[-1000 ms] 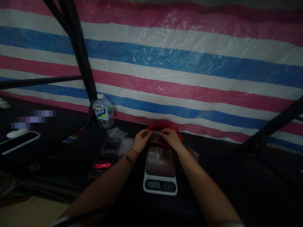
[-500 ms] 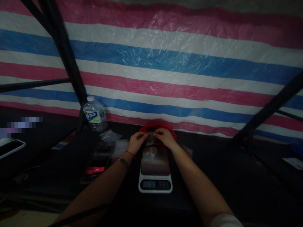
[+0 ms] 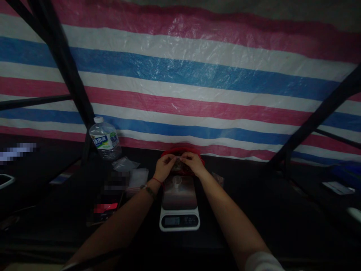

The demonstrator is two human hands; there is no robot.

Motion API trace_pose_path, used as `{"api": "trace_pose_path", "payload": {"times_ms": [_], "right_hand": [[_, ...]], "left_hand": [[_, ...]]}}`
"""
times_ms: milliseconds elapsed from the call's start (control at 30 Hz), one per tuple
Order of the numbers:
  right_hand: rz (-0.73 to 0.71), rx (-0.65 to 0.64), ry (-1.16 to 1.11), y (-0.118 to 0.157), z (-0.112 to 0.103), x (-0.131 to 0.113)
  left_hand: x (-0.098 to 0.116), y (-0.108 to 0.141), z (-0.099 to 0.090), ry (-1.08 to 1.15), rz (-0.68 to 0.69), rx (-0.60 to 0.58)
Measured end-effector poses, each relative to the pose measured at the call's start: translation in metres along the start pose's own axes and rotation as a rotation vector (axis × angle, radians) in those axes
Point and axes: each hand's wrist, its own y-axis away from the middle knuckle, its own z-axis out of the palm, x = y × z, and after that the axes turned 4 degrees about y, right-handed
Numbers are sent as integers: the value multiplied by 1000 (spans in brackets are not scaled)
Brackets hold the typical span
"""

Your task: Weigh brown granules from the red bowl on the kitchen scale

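Note:
My left hand [image 3: 164,167] and my right hand [image 3: 194,163] pinch the top edge of a small clear plastic bag [image 3: 178,165] between them. Something dark shows inside the bag, too dim to name. Right behind the hands lies a red container or bag [image 3: 182,149], partly covered by them. Just below, towards me, stands a white digital scale [image 3: 180,227] with a dark metal plate and a lit display. A small clear cup [image 3: 177,182] rests on the scale's plate, near its far end.
Left of the scale lie clear plastic bags [image 3: 137,178] and a blurred-out dark object. A clear bottle [image 3: 105,143] stands behind them by a black frame post. Beyond my right wrist is another small filled bag [image 3: 218,179]. A striped tarp [image 3: 180,94] hangs at the back.
My fingertips have come closer together along the bag's top edge. The scene has shifted slightly left in view. Scale and cup stay in place.

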Motion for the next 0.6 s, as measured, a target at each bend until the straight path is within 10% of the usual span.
{"api": "trace_pose_path", "payload": {"times_ms": [600], "right_hand": [[-247,63,154,4,8,4]], "left_hand": [[-5,10,-6,-88,-1,-100]]}}
